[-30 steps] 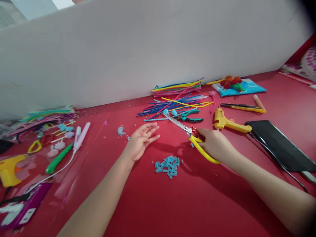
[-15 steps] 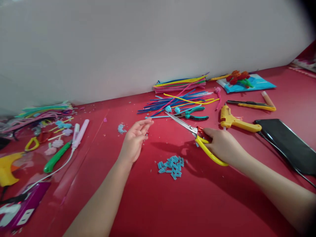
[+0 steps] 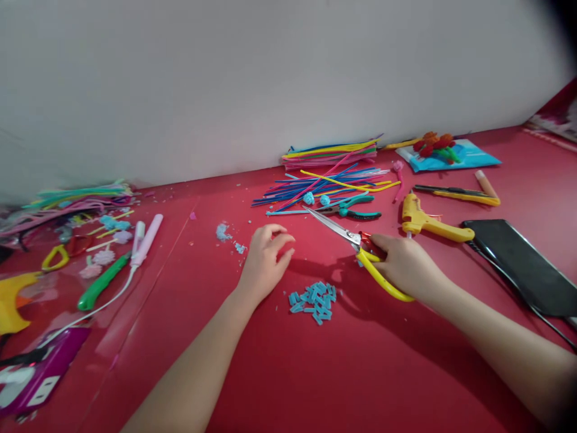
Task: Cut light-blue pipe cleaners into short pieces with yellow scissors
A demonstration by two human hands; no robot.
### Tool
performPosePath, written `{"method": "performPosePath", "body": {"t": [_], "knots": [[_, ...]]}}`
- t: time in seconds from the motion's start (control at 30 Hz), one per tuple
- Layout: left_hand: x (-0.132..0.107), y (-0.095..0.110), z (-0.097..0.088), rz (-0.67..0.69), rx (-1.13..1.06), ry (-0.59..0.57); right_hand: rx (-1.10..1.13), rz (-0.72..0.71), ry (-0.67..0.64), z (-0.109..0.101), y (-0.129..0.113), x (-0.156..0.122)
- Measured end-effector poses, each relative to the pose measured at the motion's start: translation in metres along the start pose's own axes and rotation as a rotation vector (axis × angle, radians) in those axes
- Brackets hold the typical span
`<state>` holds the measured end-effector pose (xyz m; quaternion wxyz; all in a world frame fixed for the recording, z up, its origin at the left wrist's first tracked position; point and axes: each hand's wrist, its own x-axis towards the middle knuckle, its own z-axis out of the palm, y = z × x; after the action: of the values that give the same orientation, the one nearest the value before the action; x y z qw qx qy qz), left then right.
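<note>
My right hand [image 3: 408, 264] grips scissors [image 3: 336, 227] with yellow and red handles, the silver blades pointing up and left, nearly closed. My left hand [image 3: 265, 258] hovers or rests on the red table left of the scissors; its fingers are loosely curved and apart, with nothing visible in them. Just below and between the hands lies a pile of short cut blue pieces [image 3: 318, 302], apart from both. To the left of my left hand are small blue fluffy scraps [image 3: 222, 232] and a few finer blue bits [image 3: 240, 248].
Behind the hands lie loose pipe cleaners [image 3: 315, 186], two blue pom-like balls [image 3: 309, 198] and teal-handled pliers [image 3: 360, 213]. A yellow glue gun [image 3: 419, 216] and a black phone-like slab [image 3: 518, 264] are at right. On the left are a pink hot styling tool [image 3: 148, 240] and a purple power strip [image 3: 58, 370].
My left hand has moved right and turned with its back up, uncovering fine blue bits where it was. My right hand keeps the scissors in about the same place.
</note>
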<state>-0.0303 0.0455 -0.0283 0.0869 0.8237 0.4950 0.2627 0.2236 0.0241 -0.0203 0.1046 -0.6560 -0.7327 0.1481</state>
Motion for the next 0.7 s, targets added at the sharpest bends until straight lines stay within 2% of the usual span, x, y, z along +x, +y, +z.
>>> {"method": "performPosePath", "body": {"t": [0.13,0.23,0.43,0.57,0.7], "knots": [[-0.004,0.017,0.002,0.161,-0.162,-0.285,-0.014,-0.016,0.011,0.002,0.000,0.000],[-0.007,0.028,0.007,0.235,-0.158,-0.382,-0.001,-0.011,0.011,0.004,-0.001,0.000],[-0.009,0.038,0.006,0.192,-0.210,-0.365,-0.010,-0.018,-0.001,0.005,-0.003,-0.001],[-0.009,0.045,0.011,0.210,-0.226,-0.398,-0.003,-0.029,-0.010,0.005,-0.004,-0.002],[-0.009,0.047,0.013,0.171,-0.243,-0.423,0.005,-0.031,0.003,0.007,-0.003,-0.003]]}}
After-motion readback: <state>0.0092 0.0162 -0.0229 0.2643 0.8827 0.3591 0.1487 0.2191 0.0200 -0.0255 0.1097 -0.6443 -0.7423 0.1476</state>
